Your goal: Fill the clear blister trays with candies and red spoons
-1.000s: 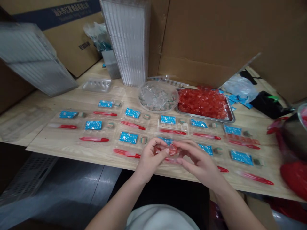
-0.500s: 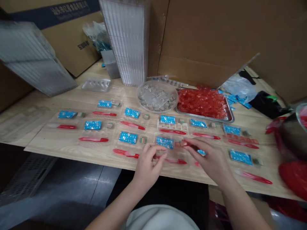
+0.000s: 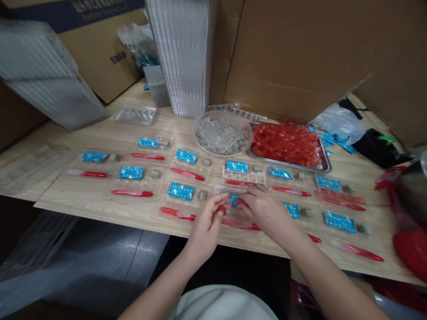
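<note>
Packet (image 3: 232, 200) beneath right hand (image 3: 265, 209), its grip unclear, red piece (image 3: 221, 209) pinched in left hand (image 3: 206, 223)

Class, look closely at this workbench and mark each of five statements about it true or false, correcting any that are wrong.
1. The blue packets carry white markings. True.
2. The left hand holds a blue packet between its fingers. False: it holds a small red piece.
3. The metal tray of red pieces stands to the right of the round clear dish. True.
4. The right hand is inside the metal tray. False: it is beside the left hand, nearer the front edge of the table than the tray is.
5. The tall stack of clear plastic stands to the left of the metal tray. True.
</note>
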{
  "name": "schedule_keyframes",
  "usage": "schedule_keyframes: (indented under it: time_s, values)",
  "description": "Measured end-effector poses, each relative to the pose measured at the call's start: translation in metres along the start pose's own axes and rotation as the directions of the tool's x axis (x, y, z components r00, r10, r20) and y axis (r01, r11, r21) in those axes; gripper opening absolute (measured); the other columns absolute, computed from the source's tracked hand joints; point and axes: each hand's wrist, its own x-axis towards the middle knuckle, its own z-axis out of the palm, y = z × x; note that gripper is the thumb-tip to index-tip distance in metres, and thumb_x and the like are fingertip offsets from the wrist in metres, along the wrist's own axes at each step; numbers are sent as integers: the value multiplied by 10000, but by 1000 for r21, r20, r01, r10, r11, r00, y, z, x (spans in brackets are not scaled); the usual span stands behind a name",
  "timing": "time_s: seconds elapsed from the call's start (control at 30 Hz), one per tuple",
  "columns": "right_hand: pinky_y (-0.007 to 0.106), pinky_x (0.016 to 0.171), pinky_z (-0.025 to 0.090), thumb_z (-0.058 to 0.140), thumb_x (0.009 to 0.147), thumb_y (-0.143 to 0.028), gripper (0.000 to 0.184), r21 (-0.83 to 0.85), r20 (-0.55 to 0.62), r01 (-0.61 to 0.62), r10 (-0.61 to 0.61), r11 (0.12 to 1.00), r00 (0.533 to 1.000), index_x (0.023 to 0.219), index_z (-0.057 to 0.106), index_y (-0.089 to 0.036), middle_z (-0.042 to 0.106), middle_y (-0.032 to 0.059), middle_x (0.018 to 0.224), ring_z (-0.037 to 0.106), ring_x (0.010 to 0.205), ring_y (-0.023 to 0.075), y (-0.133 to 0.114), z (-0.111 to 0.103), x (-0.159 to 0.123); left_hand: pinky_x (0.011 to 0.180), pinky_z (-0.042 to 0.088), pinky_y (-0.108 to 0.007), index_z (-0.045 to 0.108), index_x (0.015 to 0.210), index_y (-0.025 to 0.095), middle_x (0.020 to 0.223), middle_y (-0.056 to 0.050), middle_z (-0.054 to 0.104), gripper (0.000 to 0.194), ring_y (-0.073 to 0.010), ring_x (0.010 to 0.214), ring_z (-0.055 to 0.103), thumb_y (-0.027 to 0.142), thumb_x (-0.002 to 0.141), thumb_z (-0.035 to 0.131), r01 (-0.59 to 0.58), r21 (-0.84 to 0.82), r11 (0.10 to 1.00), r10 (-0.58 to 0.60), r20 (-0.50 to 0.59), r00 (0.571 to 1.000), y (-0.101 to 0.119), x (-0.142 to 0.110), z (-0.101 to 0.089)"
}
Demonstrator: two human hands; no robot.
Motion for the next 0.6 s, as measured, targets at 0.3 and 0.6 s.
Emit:
schedule_keyframes:
  time_s: [0.3, 0.6]
  values:
    - [391, 790, 467, 563, 820, -137, 132, -50, 80, -70, 74, 996, 994, 768, 685, -125, 644, 140, 831, 573, 880, 275, -11, 6, 8, 841, 478, -304, 579, 933, 181, 964, -50, 648, 138, -158, 921, 619, 130, 824, 513, 16, 13, 1000, -14, -155, 988, -10, 4, 10]
    - [320, 829, 509, 542, 875, -252, 215, 732, -145, 92, 21, 676, 989, 1068, 636, -257, 674, 44, 1037, 619, 975, 177, -8, -22, -21, 521, 416, -179, 546, 835, 153, 632, 27, 607, 273, -82, 545, 564, 306, 705, 730, 318, -411, 854, -326, 54, 944, 17, 7, 8]
